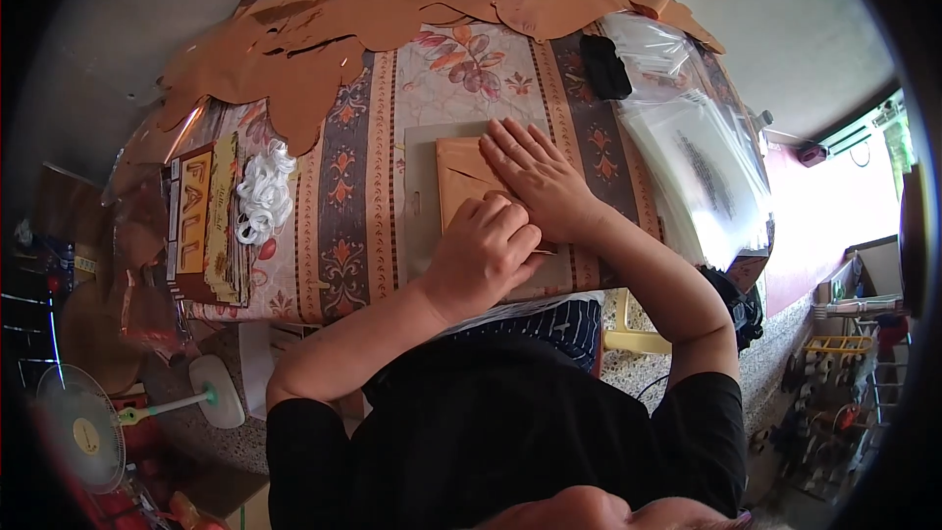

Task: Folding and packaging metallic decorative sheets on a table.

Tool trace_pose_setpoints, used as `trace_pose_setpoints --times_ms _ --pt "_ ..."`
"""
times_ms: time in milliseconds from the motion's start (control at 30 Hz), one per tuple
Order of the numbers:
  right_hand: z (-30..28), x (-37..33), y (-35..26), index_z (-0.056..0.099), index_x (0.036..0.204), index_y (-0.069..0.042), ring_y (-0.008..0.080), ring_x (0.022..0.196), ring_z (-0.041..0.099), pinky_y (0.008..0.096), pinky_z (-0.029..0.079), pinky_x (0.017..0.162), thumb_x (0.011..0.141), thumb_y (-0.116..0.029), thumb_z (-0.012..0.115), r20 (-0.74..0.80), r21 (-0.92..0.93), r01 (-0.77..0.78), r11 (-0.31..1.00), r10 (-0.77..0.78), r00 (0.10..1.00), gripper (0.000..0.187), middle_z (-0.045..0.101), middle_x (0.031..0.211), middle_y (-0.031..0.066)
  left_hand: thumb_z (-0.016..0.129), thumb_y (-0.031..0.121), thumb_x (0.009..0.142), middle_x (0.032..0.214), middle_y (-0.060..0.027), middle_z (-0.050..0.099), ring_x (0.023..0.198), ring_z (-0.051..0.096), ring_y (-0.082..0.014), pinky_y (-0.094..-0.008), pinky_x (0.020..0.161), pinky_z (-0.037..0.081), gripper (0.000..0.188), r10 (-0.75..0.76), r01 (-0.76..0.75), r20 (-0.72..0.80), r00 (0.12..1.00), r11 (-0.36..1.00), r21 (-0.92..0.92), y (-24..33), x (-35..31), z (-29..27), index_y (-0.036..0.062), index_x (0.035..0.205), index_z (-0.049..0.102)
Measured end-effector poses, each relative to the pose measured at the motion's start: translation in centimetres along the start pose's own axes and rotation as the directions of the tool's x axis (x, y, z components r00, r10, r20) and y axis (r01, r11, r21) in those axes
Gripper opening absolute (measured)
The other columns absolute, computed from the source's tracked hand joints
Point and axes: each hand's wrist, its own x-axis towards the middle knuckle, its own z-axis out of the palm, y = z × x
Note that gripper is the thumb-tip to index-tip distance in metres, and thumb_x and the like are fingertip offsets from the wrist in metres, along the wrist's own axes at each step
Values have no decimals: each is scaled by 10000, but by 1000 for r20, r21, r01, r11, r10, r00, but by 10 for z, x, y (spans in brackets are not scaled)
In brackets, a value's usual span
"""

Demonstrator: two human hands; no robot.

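Observation:
A flat tan packet of folded sheet [459, 159], with a diagonal fold line across it, lies on a greyish translucent plastic bag or sheet [420, 226] in front of me. My right hand [538, 177] rests flat on the packet's right part, fingers stretched out toward its far edge. Against the near part of the packet, my left hand [486, 247] is closed with curled fingers. Whatever its fingertips pinch is hidden beneath the knuckles. The two hands nearly meet, and they cover much of the packet.
Large copper-brown sheets [383, 15] with cut, wavy edges spread along the far side. At left stand a stack of printed cards [208, 226] and white looped cord [265, 194]. Clear plastic bags [692, 167] and a black object [605, 67] lie at right on the patterned tablecloth [343, 206].

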Motion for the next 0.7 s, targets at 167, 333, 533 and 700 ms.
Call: trace_pose_setpoints --times_ms 167,333,533,700 --pt "5 1 1 331 1463 -24 322 1445 222 438 125 1187 962 -442 412 -15 -17 -3 1000 3 1000 657 305 1529 173 787 123 650 898 -54 550 879 564 -226 -359 773 461 254 38 -36 -33 999 998 56 -1 0 4 75 825 609" --pt "4 1 -1 358 1448 -20 320 1437 242 440 139 1184 955 -481 432 -40 -16 -11 1000 10 999 679 336 1513 172 644 134 727 762 -38 486 761 549 -187 -305 613 478 101 105 -85 -91 990 977 196 1 0 12 80 749 562" --pt "4 -1 -2 377 1432 -8 323 1428 264 445 155 1180 937 -496 463 -72 -61 7 998 -12 997 700 364 1494 178 596 143 731 751 -35 493 733 541 -171 -277 575 481 88 229 -216 -17 973 938 272 8 6 10 65 766 573" --pt "-1 0 -5 332 1464 -30 308 1447 224 444 138 1186 921 -448 510 -28 8 -27 1000 28 999 708 315 1525 172 594 146 727 765 -40 525 735 538 -173 -267 576 477 88 329 -345 106 939 905 248 4 7 3 58 737 595"
